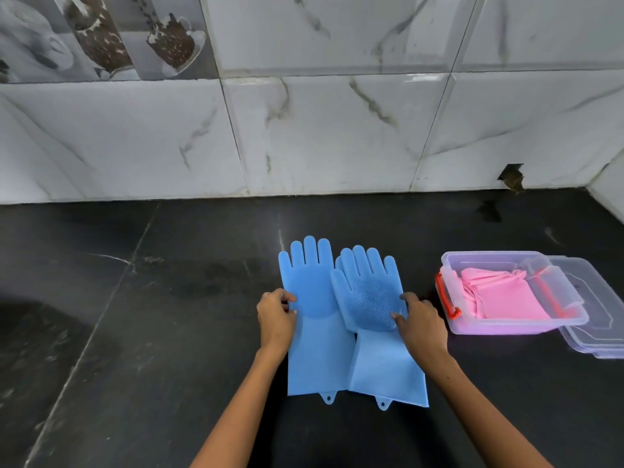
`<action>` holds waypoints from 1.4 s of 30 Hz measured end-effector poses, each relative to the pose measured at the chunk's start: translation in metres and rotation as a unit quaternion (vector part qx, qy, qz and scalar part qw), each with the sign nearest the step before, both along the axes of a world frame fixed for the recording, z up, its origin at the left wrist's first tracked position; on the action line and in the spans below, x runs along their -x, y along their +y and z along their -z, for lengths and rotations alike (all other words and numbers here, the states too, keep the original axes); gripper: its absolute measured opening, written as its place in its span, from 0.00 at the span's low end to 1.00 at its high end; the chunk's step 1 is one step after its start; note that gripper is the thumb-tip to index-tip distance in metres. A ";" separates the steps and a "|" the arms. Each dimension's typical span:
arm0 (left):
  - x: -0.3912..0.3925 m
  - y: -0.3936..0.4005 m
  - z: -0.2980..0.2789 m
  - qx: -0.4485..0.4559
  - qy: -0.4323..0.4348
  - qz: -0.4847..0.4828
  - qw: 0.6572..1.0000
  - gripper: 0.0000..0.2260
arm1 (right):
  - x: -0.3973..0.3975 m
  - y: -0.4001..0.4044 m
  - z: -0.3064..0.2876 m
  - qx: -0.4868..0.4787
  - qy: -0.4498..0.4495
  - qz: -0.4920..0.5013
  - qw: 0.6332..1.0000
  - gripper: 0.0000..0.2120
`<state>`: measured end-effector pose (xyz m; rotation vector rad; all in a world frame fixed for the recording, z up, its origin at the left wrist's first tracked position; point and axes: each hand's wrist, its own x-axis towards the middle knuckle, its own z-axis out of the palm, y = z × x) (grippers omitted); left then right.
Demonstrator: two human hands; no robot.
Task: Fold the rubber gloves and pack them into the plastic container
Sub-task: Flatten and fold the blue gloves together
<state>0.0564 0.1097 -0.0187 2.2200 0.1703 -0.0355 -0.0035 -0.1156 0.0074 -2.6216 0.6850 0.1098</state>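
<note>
You are looking down at two blue rubber gloves lying flat on the dark surface, cuffs toward you and fingertips toward the tiled wall. The left blue glove is lying smooth side up; the right blue glove is showing its bristled palm and is overlapping the first along their shared edge. Neither is showing any fold, so the folding of this pair looks to be only just beginning.

Your left hand is resting on the outer edge of the left blue glove near its wrist, fingers curled and seeming to pinch the edge. Your right hand is resting on the outer side of the right blue glove, thumb pressing on the bristled patch and fingers bent loosely; it is lying on the rubber rather than closing around it, as far as I can tell.

Off to your right, well apart from the blue pair, the plastic container is standing open on the surface, its clear lid lying beside and partly under it. Pink gloves are already lying folded inside, filling much of the floor. So part of the packing appears done; what is remaining for you, judging from this, is folding the blue pair, placing it on the pink gloves, and perhaps closing the lid.
</note>
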 end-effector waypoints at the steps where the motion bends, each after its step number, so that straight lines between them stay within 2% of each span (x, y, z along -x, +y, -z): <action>1: -0.001 0.002 0.000 0.002 -0.001 -0.005 1.000 0.11 | -0.001 0.000 0.003 0.001 -0.005 0.003 1.000 0.16; 3: -0.002 0.007 0.000 -0.002 -0.008 -0.004 1.000 0.12 | -0.003 0.001 0.008 0.001 -0.024 0.009 1.000 0.12; 6: -0.005 0.022 -0.002 -0.030 -0.017 0.002 0.999 0.15 | -0.008 0.000 0.013 0.021 -0.052 0.003 0.998 0.12; 10: 0.002 0.046 0.000 -0.070 -0.003 -0.014 0.997 0.16 | -0.004 0.004 0.016 0.107 -0.024 -0.003 0.994 0.12; 13: 0.015 0.044 0.003 -0.178 -0.045 -0.002 0.983 0.15 | 0.000 0.017 0.024 0.168 -0.077 -0.098 0.978 0.14; 15: 0.015 0.032 0.006 -0.227 -0.104 0.094 0.964 0.21 | -0.006 0.021 0.029 0.141 -0.124 -0.207 0.960 0.17; 17: 0.008 0.018 0.013 -0.258 -0.113 0.236 0.930 0.26 | -0.019 0.020 0.033 0.109 -0.087 -0.261 0.955 0.23; 19: 0.004 0.011 0.026 -0.294 -0.101 0.304 0.901 0.25 | -0.029 0.016 0.042 0.119 -0.050 -0.267 0.955 0.26; 21: 0.004 0.009 0.039 -0.311 -0.098 0.294 0.898 0.24 | -0.030 0.017 0.051 0.134 -0.035 -0.259 0.956 0.27; 27: 0.005 -0.013 0.045 -0.307 -0.108 0.190 0.926 0.22 | -0.027 0.025 0.066 0.143 -0.050 -0.208 0.966 0.26; 42: 0.007 -0.021 0.048 -0.305 -0.118 0.202 0.923 0.24 | -0.044 0.033 0.071 0.144 -0.068 -0.185 0.970 0.26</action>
